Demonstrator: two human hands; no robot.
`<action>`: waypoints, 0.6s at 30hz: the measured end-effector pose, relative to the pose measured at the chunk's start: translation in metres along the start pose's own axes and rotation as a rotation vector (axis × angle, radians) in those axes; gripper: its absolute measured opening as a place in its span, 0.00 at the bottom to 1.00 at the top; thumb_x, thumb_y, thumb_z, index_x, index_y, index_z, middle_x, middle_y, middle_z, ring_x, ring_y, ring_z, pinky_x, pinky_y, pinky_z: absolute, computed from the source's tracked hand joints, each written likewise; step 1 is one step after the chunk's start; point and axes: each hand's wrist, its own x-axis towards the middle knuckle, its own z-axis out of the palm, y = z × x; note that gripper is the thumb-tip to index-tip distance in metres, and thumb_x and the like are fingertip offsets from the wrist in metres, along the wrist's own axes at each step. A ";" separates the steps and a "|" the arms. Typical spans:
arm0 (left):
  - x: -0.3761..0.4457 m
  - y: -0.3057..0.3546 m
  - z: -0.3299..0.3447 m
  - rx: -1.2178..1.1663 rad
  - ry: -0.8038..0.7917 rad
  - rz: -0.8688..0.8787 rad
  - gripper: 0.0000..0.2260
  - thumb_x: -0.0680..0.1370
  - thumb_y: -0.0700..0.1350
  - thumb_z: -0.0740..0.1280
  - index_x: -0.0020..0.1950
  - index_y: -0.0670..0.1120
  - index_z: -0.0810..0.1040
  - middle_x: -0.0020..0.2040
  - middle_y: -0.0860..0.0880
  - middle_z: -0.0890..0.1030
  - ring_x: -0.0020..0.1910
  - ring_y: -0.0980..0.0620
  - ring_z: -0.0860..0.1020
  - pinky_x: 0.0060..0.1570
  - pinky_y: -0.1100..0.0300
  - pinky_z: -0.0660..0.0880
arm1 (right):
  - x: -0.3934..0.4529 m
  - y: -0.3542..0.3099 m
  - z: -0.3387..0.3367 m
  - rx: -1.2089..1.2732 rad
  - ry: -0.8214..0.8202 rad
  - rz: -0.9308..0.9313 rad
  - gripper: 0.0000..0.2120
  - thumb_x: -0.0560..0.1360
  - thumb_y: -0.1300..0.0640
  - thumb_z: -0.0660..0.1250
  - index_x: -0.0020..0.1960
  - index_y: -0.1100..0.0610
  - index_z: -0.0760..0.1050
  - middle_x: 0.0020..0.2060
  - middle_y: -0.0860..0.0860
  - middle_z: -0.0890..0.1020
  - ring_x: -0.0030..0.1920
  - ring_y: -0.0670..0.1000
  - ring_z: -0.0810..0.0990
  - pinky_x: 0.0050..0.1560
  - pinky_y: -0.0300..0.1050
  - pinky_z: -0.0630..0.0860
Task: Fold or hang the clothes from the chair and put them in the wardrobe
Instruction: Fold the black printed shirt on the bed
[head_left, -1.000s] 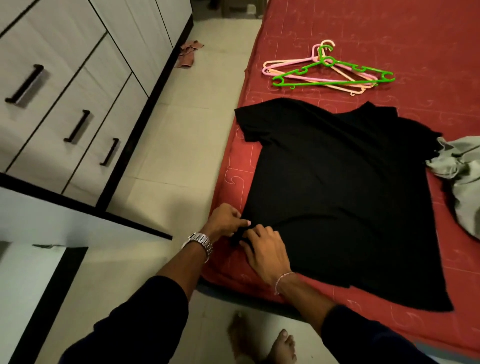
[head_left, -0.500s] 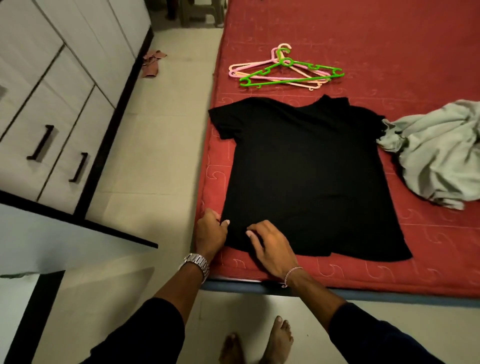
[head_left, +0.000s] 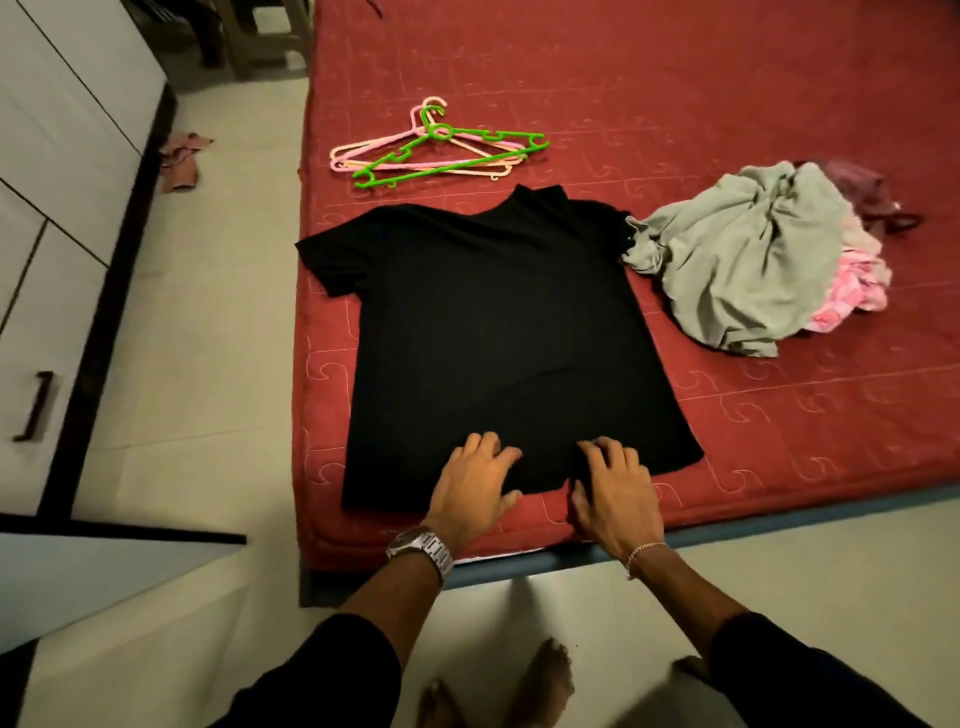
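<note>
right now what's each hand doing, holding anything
Left hand: open, fingers spread flat on the hem of the black t-shirt, holding nothing.
Right hand: open, pressing on the same hem, holding nothing.

Left hand and right hand lie palms-down, fingers spread, seemingly flat.

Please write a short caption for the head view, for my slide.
Both hands, left hand and right hand, press the black T-shirt flat on the red bed.

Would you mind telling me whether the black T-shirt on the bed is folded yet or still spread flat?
Spread flat, unfolded: the black T-shirt lies full length, one sleeve out, with both hands resting on its hem.
</note>
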 end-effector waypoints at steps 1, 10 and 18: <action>0.004 0.004 0.003 0.036 0.009 0.007 0.23 0.79 0.56 0.66 0.73 0.52 0.70 0.65 0.49 0.71 0.63 0.48 0.69 0.62 0.52 0.69 | 0.004 0.005 0.001 -0.008 -0.010 -0.045 0.22 0.74 0.52 0.71 0.67 0.55 0.75 0.61 0.54 0.77 0.53 0.56 0.78 0.49 0.52 0.78; 0.010 0.011 0.011 0.035 0.078 0.084 0.09 0.78 0.48 0.61 0.54 0.47 0.77 0.50 0.48 0.78 0.48 0.47 0.76 0.46 0.53 0.71 | 0.006 0.052 -0.016 -0.114 0.027 -0.351 0.26 0.64 0.61 0.80 0.61 0.55 0.79 0.54 0.54 0.82 0.35 0.53 0.83 0.34 0.48 0.80; 0.023 0.021 0.009 0.071 0.051 0.132 0.17 0.76 0.58 0.60 0.56 0.49 0.77 0.49 0.50 0.78 0.47 0.50 0.76 0.44 0.56 0.74 | 0.012 0.081 -0.022 0.186 0.187 0.150 0.14 0.81 0.48 0.63 0.61 0.57 0.75 0.52 0.55 0.79 0.48 0.54 0.77 0.46 0.50 0.77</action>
